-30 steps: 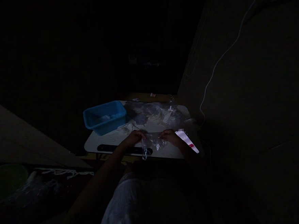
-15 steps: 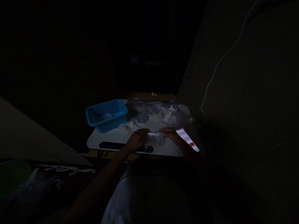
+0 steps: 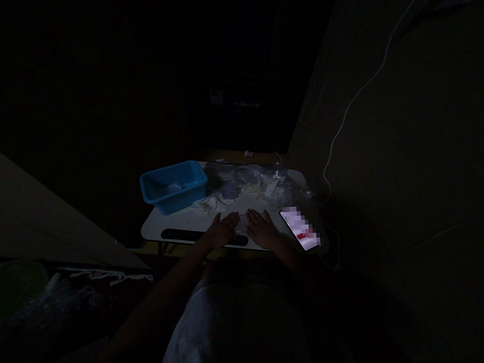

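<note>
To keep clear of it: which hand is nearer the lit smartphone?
Right. The right hand is just left of the smartphone, apart from it; the left hand is farther left.

Left hand (image 3: pixel 221 232), right hand (image 3: pixel 262 231) palm-down

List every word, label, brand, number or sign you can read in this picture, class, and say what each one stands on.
No text can be read.
Lit phone: marks on the screen, partly covered by blocky squares; unreadable.
Small pinkish item: too small and dark to read.
Blue tub: no lettering visible.
Clear plastic between left hand and right hand: no print discernible.
</note>
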Demonstrator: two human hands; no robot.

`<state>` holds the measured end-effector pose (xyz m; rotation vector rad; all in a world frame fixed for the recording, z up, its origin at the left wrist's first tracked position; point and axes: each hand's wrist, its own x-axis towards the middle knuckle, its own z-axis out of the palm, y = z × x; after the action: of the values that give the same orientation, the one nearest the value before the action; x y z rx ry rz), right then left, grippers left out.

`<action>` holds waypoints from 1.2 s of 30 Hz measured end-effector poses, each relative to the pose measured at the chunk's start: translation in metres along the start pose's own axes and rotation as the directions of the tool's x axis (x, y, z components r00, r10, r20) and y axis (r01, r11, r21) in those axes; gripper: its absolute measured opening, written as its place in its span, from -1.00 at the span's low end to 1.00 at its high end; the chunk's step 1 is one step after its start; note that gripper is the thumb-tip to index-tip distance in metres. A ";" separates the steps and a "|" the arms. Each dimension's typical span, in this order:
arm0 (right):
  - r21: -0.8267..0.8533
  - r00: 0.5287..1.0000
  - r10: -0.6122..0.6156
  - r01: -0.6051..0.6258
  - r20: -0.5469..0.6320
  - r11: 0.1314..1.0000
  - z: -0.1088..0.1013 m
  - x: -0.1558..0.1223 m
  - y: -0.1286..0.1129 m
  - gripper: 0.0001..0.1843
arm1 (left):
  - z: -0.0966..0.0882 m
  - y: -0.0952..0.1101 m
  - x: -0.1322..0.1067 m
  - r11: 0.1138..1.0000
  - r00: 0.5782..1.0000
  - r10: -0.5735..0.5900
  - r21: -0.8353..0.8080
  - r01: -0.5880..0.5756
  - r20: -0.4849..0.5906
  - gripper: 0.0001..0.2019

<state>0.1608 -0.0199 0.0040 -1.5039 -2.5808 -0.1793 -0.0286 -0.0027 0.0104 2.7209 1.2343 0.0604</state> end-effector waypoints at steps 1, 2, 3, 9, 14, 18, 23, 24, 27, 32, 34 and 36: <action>-0.005 1.000 0.012 -0.012 0.008 1.000 0.002 -0.002 0.004 -0.46 | 0.001 -0.002 0.000 1.000 1.000 0.008 0.001 -0.008 0.000 -0.49; -0.007 1.000 0.027 -0.027 0.013 1.000 0.004 -0.004 0.008 -0.46 | 0.001 -0.005 0.000 1.000 1.000 0.016 -0.001 -0.016 -0.003 -0.49; -0.009 0.999 0.039 -0.038 0.021 0.999 0.006 -0.007 0.012 -0.45 | 0.002 -0.007 -0.001 1.000 1.000 0.023 -0.004 -0.023 -0.011 -0.50; -0.030 0.998 0.062 -0.062 0.026 0.998 0.008 -0.014 0.022 -0.45 | -0.003 -0.004 -0.017 0.994 0.983 0.096 -0.044 -0.104 -0.158 -0.58; -0.069 0.998 0.058 -0.058 -0.005 0.996 0.013 -0.013 0.021 -0.46 | -0.001 0.018 -0.035 0.974 0.955 0.218 -0.023 -0.227 -0.201 -0.54; -0.063 0.998 0.054 -0.056 -0.022 0.996 0.015 -0.013 0.022 -0.47 | 0.009 0.033 -0.033 0.984 0.955 0.162 -0.031 -0.175 -0.247 -0.65; -0.005 0.997 0.083 -0.083 0.010 0.997 0.009 -0.012 0.019 -0.46 | 0.015 0.039 -0.027 0.989 0.943 0.030 -0.128 -0.077 -0.330 -0.78; 0.001 0.996 0.086 -0.086 0.014 0.996 0.008 -0.012 0.019 -0.46 | 0.016 0.038 -0.027 0.989 0.942 -0.006 -0.141 -0.044 -0.335 -0.79; 0.011 0.996 0.087 -0.087 0.016 0.996 0.006 -0.012 0.018 -0.46 | 0.020 0.033 -0.029 0.976 0.915 -0.141 -0.207 0.065 -0.378 -0.82; 0.026 0.996 0.086 -0.086 0.019 0.996 0.011 -0.012 0.020 -0.47 | 0.022 0.029 -0.031 0.916 0.837 -0.256 -0.398 0.050 -0.484 -0.94; 0.028 0.996 0.081 -0.082 0.025 0.996 0.012 -0.011 0.021 -0.46 | 0.020 0.029 -0.029 0.901 0.828 -0.204 -0.431 -0.050 -0.522 -0.96; 0.026 0.996 0.083 -0.084 0.031 0.996 0.011 -0.011 0.020 -0.46 | 0.017 0.030 -0.028 0.883 0.828 -0.147 -0.449 -0.136 -0.541 -0.92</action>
<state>0.1832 -0.0175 -0.0086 -1.6132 -2.5268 -0.1118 -0.0227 -0.0452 -0.0005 2.3143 1.1400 1.0908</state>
